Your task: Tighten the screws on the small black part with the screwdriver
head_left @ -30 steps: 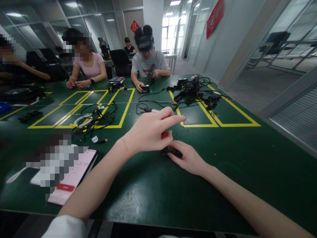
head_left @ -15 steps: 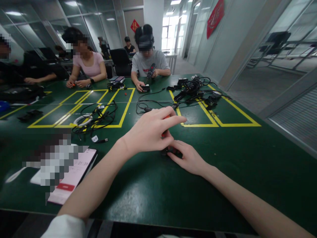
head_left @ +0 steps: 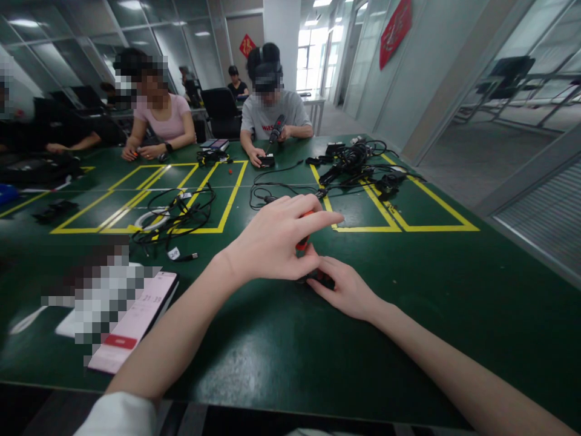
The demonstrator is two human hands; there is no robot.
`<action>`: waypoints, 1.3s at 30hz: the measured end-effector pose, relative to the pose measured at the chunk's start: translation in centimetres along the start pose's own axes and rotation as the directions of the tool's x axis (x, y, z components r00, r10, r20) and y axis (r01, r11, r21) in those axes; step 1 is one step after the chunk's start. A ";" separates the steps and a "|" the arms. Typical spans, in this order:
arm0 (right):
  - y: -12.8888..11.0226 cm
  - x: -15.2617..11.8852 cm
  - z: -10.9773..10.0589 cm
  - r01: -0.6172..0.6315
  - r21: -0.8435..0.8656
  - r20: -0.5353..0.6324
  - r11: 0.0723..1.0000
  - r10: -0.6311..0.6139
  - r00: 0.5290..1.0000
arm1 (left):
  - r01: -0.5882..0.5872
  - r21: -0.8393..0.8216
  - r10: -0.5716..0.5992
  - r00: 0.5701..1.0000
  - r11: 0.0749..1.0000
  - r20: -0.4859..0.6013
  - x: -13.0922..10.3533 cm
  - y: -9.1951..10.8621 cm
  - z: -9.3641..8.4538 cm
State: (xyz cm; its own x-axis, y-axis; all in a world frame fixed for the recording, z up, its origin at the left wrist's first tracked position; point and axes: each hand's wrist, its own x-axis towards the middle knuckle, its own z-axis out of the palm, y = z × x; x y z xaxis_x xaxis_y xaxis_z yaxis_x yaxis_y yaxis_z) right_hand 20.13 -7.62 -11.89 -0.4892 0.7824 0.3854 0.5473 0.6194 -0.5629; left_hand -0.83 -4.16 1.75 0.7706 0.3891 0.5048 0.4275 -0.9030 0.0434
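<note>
My left hand (head_left: 285, 236) is closed around a red-and-black screwdriver (head_left: 301, 244), held roughly upright and mostly hidden by the fingers. The index finger sticks out to the right. Just below, my right hand (head_left: 347, 287) rests on the table with thumb and fingers closed on a small black part (head_left: 323, 280). The fingertips of both hands nearly meet there, and the tool's lower end is hidden behind them.
A phone (head_left: 131, 321) lies at left on the green table (head_left: 445, 315). Beyond are coiled black cables (head_left: 200, 209), a cable heap (head_left: 354, 160) and yellow tape outlines (head_left: 440, 229). Across the table, a person in grey (head_left: 275, 115) holds a power screwdriver (head_left: 276, 128); another wears pink (head_left: 166, 118).
My left hand has shifted very slightly around the screwdriver, and a bit more red shows. My right hand stays in place. A person at far left has moved their head.
</note>
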 end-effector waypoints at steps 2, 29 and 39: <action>0.0 0.0 0.0 -0.001 0.002 -0.001 1.000 0.001 1.000 | -0.004 -0.002 0.004 1.000 1.000 0.001 0.0 0.0 0.0; -0.1 0.0 0.0 -0.024 0.018 0.011 1.000 0.024 1.000 | 0.491 -0.803 -0.293 0.866 0.337 0.406 0.5 -0.8 -1.4; 0.4 -0.2 0.2 0.023 0.012 -0.015 1.000 -0.023 1.000 | 0.551 -0.833 -0.357 0.790 0.055 0.499 0.5 -2.1 -1.1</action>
State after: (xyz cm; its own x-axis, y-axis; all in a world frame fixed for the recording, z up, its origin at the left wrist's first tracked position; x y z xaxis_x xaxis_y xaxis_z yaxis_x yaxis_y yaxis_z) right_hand 20.37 -7.54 -12.37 -0.4913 0.7691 0.4088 0.5279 0.6363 -0.5626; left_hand -1.87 -2.24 2.90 0.6919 0.7204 -0.0466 0.0540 0.0128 0.9985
